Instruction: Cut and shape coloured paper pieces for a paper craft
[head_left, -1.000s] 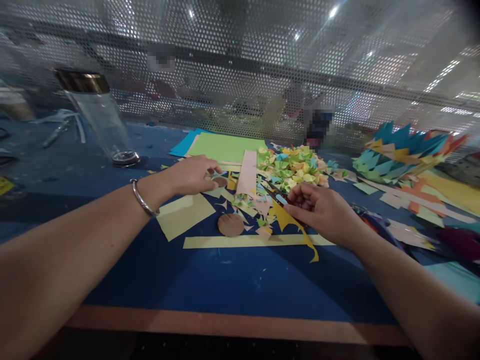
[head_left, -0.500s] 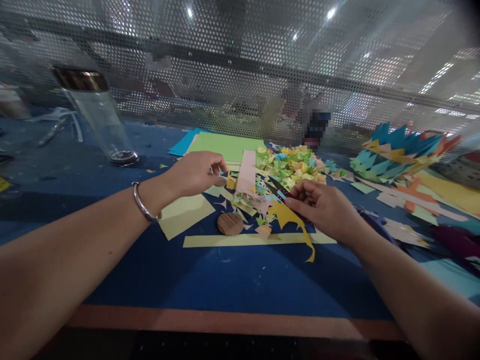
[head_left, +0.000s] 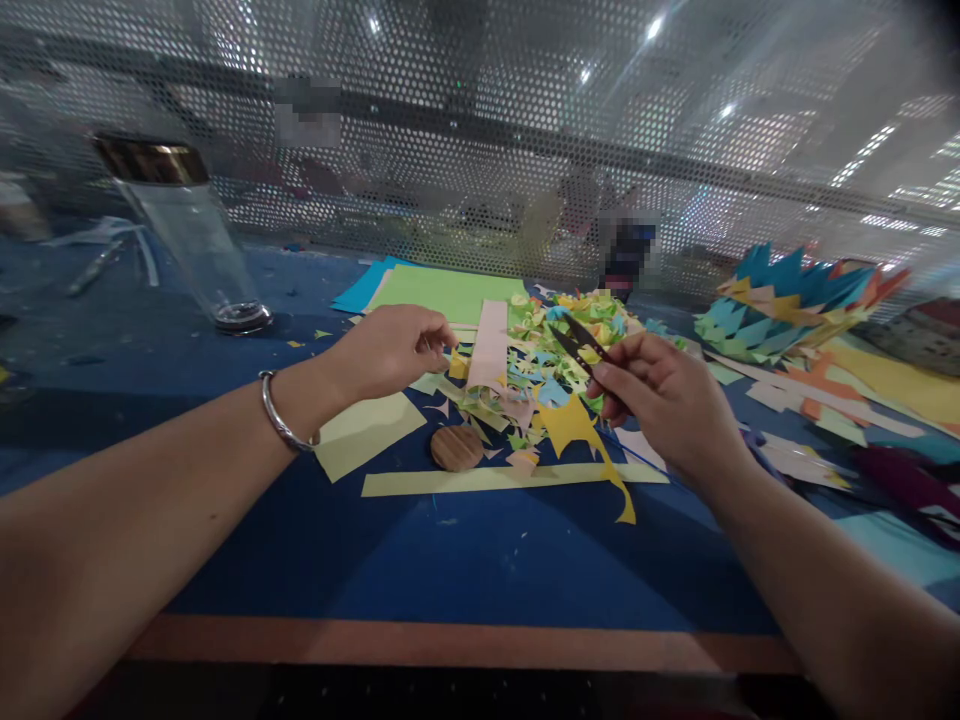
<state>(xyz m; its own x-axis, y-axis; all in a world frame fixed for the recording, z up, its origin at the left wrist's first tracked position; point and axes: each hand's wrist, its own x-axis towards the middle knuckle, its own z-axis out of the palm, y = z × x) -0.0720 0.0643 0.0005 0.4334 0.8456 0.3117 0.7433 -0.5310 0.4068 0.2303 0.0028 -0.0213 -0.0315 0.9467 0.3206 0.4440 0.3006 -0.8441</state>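
My right hand (head_left: pixel 651 395) grips dark-bladed scissors (head_left: pixel 576 343), their tips pointing up and left over the paper scraps with a narrow gap between the blades. Below them lies a jagged yellow paper offcut (head_left: pixel 571 425) with a thin curling tail. My left hand (head_left: pixel 397 345), with a silver bangle on its wrist, has its fingers curled together beside a small yellow paper piece (head_left: pixel 458 363); whatever they may hold is hidden. Between the hands are a pale pink paper strip (head_left: pixel 490 345) and many cut scraps (head_left: pixel 517 405). A round wooden disc (head_left: pixel 457 448) lies nearer me.
A pale yellow strip (head_left: pixel 480 481) lies along the front. Green sheets (head_left: pixel 442 290) are at the back, near a perforated metal screen (head_left: pixel 465 160). A glass bottle (head_left: pixel 199 240) stands at left, a zigzag paper crown (head_left: pixel 795 300) at right.
My right hand has lifted the scissors slightly, and the blades now show clear of the yellow offcut. My left hand's fingers have curled in more; the brownish thing beneath them no longer shows.
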